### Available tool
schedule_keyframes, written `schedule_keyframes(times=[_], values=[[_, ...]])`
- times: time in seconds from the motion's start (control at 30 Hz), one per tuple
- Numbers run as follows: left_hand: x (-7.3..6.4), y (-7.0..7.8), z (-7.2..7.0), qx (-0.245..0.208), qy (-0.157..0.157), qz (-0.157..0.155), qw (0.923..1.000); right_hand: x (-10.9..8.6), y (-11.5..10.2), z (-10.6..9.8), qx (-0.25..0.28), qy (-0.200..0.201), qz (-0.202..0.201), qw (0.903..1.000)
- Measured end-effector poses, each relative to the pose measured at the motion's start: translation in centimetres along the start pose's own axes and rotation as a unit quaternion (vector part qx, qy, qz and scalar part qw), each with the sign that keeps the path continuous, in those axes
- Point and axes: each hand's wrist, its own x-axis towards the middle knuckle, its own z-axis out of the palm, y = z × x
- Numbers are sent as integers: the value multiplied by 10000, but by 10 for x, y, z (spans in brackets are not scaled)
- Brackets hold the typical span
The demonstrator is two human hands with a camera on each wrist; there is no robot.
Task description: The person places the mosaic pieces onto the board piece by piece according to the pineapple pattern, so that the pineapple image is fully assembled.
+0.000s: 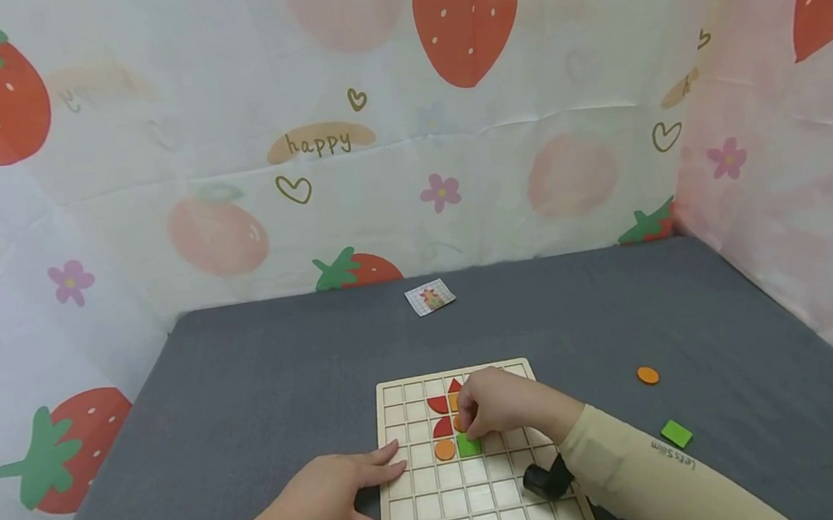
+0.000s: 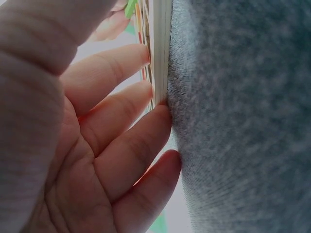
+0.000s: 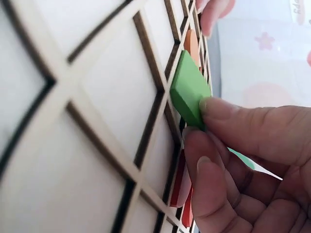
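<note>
A wooden grid board (image 1: 429, 508) lies on the grey cloth. My right hand (image 1: 515, 405) reaches over its upper middle and pinches a green square tile (image 3: 188, 90) between thumb and fingers. The tile sits tilted over the grid cells in the right wrist view. Red quarter-round pieces (image 1: 443, 427), a red triangle (image 1: 454, 385) and an orange disc (image 1: 445, 450) lie in cells around it; more orange pieces are partly hidden by the fingers. My left hand (image 1: 326, 499) rests at the board's left side, its spread fingertips touching the edge (image 2: 160, 53).
To the right of the board, a loose orange disc (image 1: 648, 375) and another green square tile (image 1: 677, 434) lie on the cloth (image 1: 283, 365). A small printed card (image 1: 431, 297) is near the back edge. Patterned curtains (image 1: 482, 161) enclose the table's back and sides.
</note>
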Motion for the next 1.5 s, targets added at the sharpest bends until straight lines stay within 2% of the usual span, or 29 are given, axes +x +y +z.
schedule_keyframes(times=[0.23, 0.53, 0.9, 1.17, 1.5], values=[[1, 1, 0, -46, -103, -74, 9999, -5, 7, -7, 303, 49, -35, 9995], [1, -1, 3, 50, 19, 6, 10000, -31, 31, -36, 1073, 211, 491, 9928], [0, 0, 2, 81, 47, 1, 10000, -71, 77, -65, 898, 483, 587, 9930], [0, 1, 1, 34, 48, 10, 10000, -94, 96, -65, 833, 184, 577, 9947], [-1, 0, 1, 102, 82, 62, 9999, -113, 114, -58, 1101, -219, 607, 9918]])
